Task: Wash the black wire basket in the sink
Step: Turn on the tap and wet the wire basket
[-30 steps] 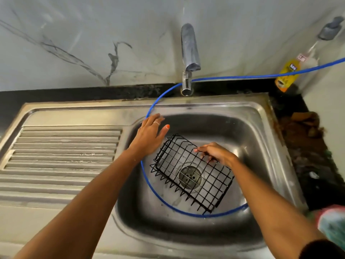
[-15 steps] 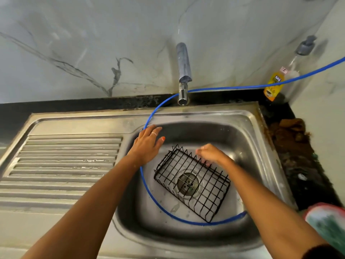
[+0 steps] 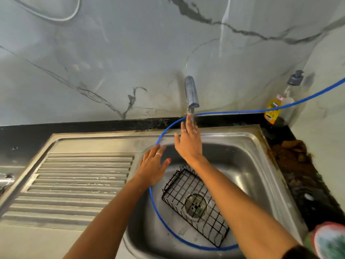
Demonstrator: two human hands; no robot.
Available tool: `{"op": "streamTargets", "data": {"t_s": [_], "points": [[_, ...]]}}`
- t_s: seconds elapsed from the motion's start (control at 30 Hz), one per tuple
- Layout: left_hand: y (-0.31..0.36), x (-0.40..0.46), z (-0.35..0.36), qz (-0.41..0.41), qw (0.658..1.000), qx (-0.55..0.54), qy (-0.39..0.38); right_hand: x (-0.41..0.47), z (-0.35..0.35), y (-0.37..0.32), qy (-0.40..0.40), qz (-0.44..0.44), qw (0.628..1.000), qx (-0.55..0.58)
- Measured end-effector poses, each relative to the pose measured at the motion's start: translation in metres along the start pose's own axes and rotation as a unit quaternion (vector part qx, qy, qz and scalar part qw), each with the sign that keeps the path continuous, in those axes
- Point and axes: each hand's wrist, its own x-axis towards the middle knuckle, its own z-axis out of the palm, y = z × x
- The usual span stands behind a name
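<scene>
**Basket in the basin, hand at the tap**

We see the black wire basket [image 3: 194,204] lying in the sink [image 3: 248,165], over the drain, with no hand on it. Our right hand [image 3: 188,144] reaches up, fingers straight and its grip empty, fingertips at the tap [image 3: 191,94] spout. Our left hand [image 3: 152,169] rests flat on the basin's left rim, fingers spread, holding nothing. A blue hose [image 3: 158,214] loops round the basket.

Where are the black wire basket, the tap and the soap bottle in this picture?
black wire basket [image 3: 179,191]: head view, on the wire floor near its left end.
tap [image 3: 191,92]: head view, on the middle of the spout.
soap bottle [image 3: 271,111]: head view, on its yellow label.
</scene>
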Motion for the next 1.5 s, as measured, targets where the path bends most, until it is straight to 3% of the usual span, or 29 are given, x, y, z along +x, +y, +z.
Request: {"op": "streamTargets", "data": {"t_s": [0.17,0.3,0.4,0.5,0.77,0.93,1.17,1.4,1.5], "points": [[-0.012,-0.012,0.007,-0.010,0.999,0.028,-0.019,0.009,0.006,0.018,-0.098,-0.091,0.982,-0.133],[-0.010,-0.015,0.011,-0.028,0.998,0.038,-0.049,0.020,-0.016,0.026,-0.203,-0.125,0.968,-0.075],[-0.001,-0.011,0.013,-0.020,0.997,0.048,-0.059,0.028,-0.039,0.020,-0.278,-0.050,0.957,0.066],[0.011,-0.008,0.018,-0.012,0.996,0.039,-0.075,0.033,-0.063,0.017,-0.276,0.056,0.944,0.170],[0.038,-0.003,0.046,0.015,0.983,0.031,-0.180,0.041,-0.111,0.016,-0.497,0.087,0.846,0.175],[0.045,0.001,0.068,0.029,0.978,0.029,-0.205,0.043,-0.124,0.005,-0.523,0.069,0.838,0.140],[0.048,0.014,0.089,0.052,0.977,0.023,-0.206,0.046,-0.124,0.001,-0.495,0.089,0.852,0.144],[0.037,0.032,0.105,0.076,0.970,0.091,-0.211,0.043,-0.135,0.001,-0.559,0.102,0.820,0.073],[0.037,0.032,0.111,0.066,0.968,0.083,-0.229,0.045,-0.135,-0.001,-0.553,0.100,0.824,0.069]]}}
